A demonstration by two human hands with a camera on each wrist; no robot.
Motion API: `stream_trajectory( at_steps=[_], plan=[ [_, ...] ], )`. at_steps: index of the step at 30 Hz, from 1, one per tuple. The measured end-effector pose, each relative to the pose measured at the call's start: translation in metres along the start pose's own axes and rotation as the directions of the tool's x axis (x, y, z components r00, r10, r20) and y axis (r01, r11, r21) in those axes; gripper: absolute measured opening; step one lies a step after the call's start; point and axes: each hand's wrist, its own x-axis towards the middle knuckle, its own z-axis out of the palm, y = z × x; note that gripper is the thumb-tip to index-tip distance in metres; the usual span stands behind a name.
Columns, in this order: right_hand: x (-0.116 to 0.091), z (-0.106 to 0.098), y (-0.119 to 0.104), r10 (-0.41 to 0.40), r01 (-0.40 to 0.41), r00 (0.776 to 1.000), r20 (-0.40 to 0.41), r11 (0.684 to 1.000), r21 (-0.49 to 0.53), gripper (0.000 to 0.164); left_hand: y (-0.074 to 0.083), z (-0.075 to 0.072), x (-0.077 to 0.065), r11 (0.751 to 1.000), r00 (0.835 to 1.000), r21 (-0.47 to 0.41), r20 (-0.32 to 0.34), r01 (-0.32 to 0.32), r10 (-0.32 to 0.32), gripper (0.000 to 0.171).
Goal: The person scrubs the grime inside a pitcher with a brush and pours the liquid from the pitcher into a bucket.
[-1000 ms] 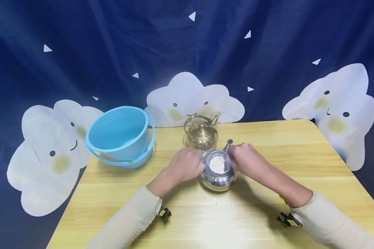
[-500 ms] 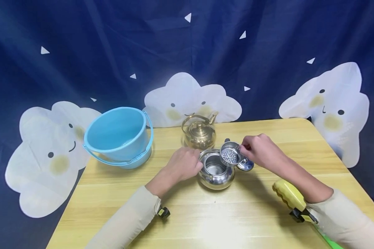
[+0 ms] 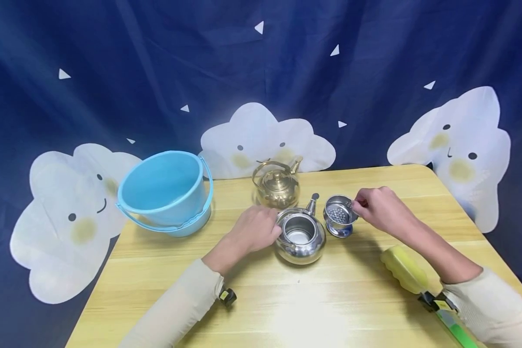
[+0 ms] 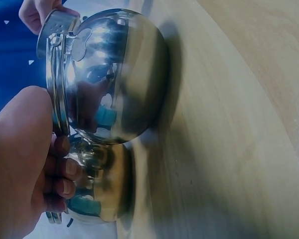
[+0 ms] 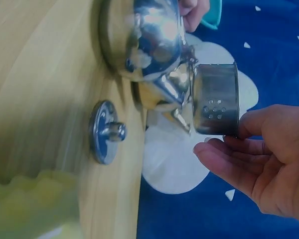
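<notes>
My left hand (image 3: 255, 228) grips the folded-down handle (image 4: 58, 89) of a silver kettle (image 3: 301, 249), which stands on the table with its round mouth uncovered. In my right hand (image 3: 383, 209), thumb and fingers pinch the rim of a metal tea strainer (image 5: 215, 99) with a perforated bottom. The strainer is up in the air, to the right of the kettle's spout. Under it, the kettle lid (image 5: 105, 132) lies on the table, knob up. Just behind the silver kettle stands a gold kettle (image 3: 278, 189) with its lid on.
A light blue bucket (image 3: 191, 193) with a hanging handle stands at the back left. A yellow sponge brush (image 3: 403, 268) with a green handle lies under my right forearm. The wooden table (image 3: 261, 309) ends at a dark blue curtain (image 3: 261, 58) with clouds.
My right hand has lifted the strainer out of the silver kettle's mouth and carried it right, over the lid. The sponge brush has come into view. My left hand keeps its grip.
</notes>
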Motion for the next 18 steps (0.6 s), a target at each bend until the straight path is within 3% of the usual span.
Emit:
stream_trajectory(
  at_steps=[18],
  plan=[
    [-0.006, 0.002, 0.046, 0.013, -0.013, 1.0, 0.003, 0.999, -0.046, 0.015, 0.0, 0.001, 0.0, 1.0, 1.0, -0.009, -0.004, 0.01, -0.01, 0.021]
  ],
)
